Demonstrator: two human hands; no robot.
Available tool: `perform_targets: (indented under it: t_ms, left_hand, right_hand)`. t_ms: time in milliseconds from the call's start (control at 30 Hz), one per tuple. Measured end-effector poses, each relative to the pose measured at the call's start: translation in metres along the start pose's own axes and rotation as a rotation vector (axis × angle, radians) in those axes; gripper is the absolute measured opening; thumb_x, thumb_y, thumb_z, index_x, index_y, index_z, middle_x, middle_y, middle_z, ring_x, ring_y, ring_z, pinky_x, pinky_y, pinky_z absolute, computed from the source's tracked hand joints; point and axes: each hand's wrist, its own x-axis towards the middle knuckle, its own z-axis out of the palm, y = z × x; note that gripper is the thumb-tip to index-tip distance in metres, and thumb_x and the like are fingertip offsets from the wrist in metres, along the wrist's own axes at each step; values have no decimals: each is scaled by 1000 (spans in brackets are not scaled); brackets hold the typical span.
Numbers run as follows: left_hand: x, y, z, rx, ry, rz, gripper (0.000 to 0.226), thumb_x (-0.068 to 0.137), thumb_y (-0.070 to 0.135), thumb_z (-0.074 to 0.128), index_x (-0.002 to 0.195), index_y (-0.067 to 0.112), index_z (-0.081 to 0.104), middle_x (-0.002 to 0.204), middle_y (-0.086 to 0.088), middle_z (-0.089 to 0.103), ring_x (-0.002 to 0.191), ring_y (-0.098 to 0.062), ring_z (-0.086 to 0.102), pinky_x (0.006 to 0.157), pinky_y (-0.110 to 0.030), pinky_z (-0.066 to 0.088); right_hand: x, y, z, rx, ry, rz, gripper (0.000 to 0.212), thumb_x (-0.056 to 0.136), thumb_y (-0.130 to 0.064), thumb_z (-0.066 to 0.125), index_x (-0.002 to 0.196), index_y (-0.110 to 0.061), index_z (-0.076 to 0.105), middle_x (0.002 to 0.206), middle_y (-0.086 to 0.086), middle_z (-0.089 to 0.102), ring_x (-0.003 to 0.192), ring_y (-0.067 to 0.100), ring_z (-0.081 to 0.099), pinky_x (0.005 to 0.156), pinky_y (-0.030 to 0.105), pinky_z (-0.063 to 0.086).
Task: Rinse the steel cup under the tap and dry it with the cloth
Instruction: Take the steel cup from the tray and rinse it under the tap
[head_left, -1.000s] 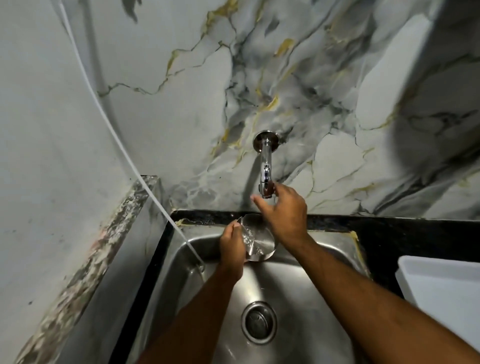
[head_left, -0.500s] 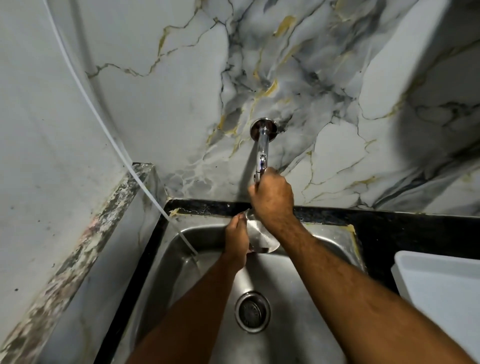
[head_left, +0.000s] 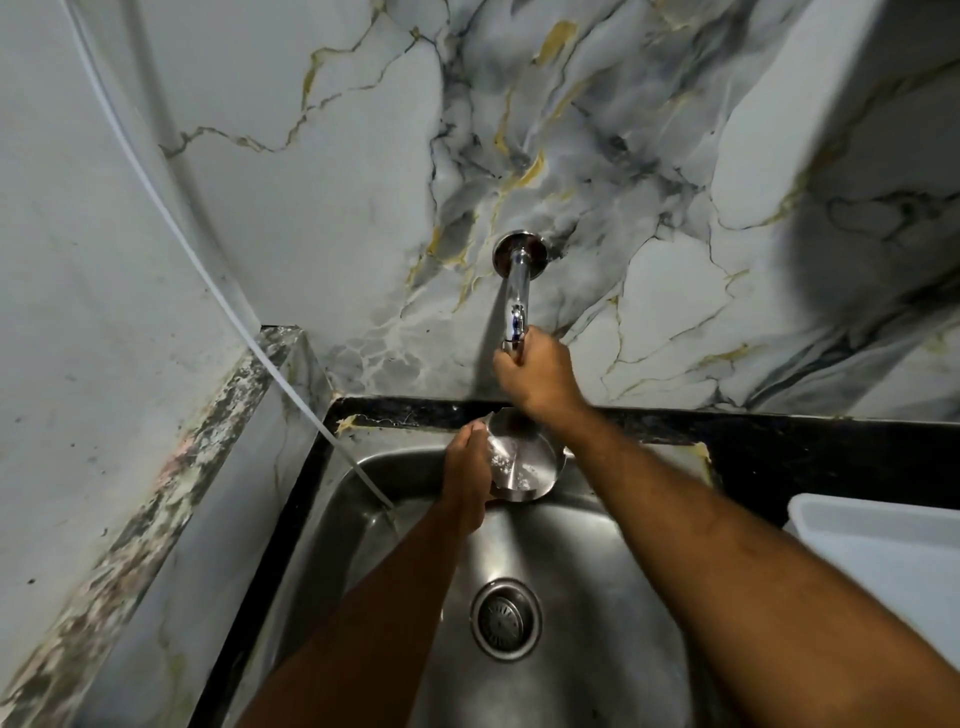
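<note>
My left hand (head_left: 466, 475) grips the steel cup (head_left: 522, 467) by its left side, holding it over the back of the steel sink (head_left: 597, 597). The cup's mouth faces me and water glints inside it. Directly above, a chrome tap (head_left: 518, 288) sticks out of the marble wall. My right hand (head_left: 535, 371) is closed around the tap's lower end, and its wrist hides the cup's upper right rim. No cloth is in view.
The sink's drain (head_left: 506, 619) lies below the cup. A thin white hose (head_left: 270, 364) runs down the left wall into the sink. A black counter (head_left: 810, 457) borders the sink, with a white tub (head_left: 883, 551) at the right edge. A marble ledge (head_left: 156, 493) rises on the left.
My right hand rose from beside the cup to the tap and closed around its end. The cup stayed under the tap in my left hand.
</note>
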Motion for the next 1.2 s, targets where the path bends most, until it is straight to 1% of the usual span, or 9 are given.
perform_targets:
  t_ms: [100, 167, 267, 333, 433, 533, 800, 1000, 1200]
  left_hand:
    - [0, -2, -2, 77, -10, 23, 36, 103, 27, 38, 118, 4, 60, 118, -24, 66, 109, -39, 62, 100, -59, 48]
    - [-1, -3, -3, 69, -35, 21, 39, 103, 31, 36, 122, 6, 59, 118, -22, 66, 108, -35, 63, 98, -57, 50]
    - [2, -5, -2, -20, -31, -17, 35, 102, 25, 39, 120, 2, 58, 118, -30, 65, 104, -39, 65, 90, -53, 53]
    - [3, -6, 2, -55, -25, -50, 32, 102, 21, 40, 120, 2, 58, 120, -33, 63, 109, -45, 62, 94, -60, 49]
    - [3, -11, 5, -33, -59, -66, 30, 102, 23, 39, 119, 7, 58, 116, -31, 65, 107, -49, 63, 89, -68, 52]
    - [3, -17, 2, -34, -67, -65, 31, 102, 23, 39, 119, 7, 59, 115, -29, 67, 105, -46, 65, 91, -64, 52]
    - [3, -29, -9, 66, -77, 27, 31, 103, 19, 40, 108, -3, 62, 112, -37, 64, 105, -52, 61, 94, -62, 50]
    - [7, -14, -2, 476, -43, 431, 34, 103, 14, 40, 132, 5, 56, 131, -19, 61, 119, -29, 58, 106, -39, 44]
    - [7, -8, -15, 920, -162, 842, 38, 102, 23, 34, 129, 4, 52, 113, -21, 59, 84, -23, 64, 72, -38, 61]
  right_hand:
    - [-17, -10, 24, -248, 307, -10, 26, 88, -21, 67, 107, -8, 53, 91, 8, 69, 85, 28, 65, 83, 46, 55]
    - [-19, -16, 32, -329, 341, 31, 33, 89, -19, 65, 115, -8, 49, 96, 9, 70, 91, 29, 66, 95, 48, 49]
    - [-14, -15, 15, -216, 151, 42, 27, 89, -18, 65, 112, -12, 50, 94, 3, 67, 85, 23, 65, 74, 39, 55]
    - [-3, -10, -13, 58, -130, 78, 17, 89, -12, 65, 104, -13, 59, 96, 4, 68, 89, 22, 66, 65, 29, 51]
    - [12, 0, -51, 398, -482, 154, 27, 85, -5, 70, 112, -4, 69, 116, 11, 72, 109, 24, 65, 87, 31, 46]
    - [24, 10, -59, 523, -546, 181, 36, 78, 0, 76, 113, 1, 68, 117, 16, 71, 115, 31, 64, 101, 38, 49]
    - [23, -1, -27, 183, -219, 57, 41, 53, -25, 95, 83, -14, 69, 84, -1, 75, 81, 15, 73, 75, 31, 62]
    - [24, -2, -13, -49, -83, -51, 30, 67, -27, 86, 75, -26, 57, 79, -1, 68, 74, 17, 66, 67, 33, 57]
    - [21, 4, -4, -137, -28, -94, 24, 76, -27, 73, 92, -22, 56, 83, 0, 66, 78, 19, 65, 70, 34, 57]
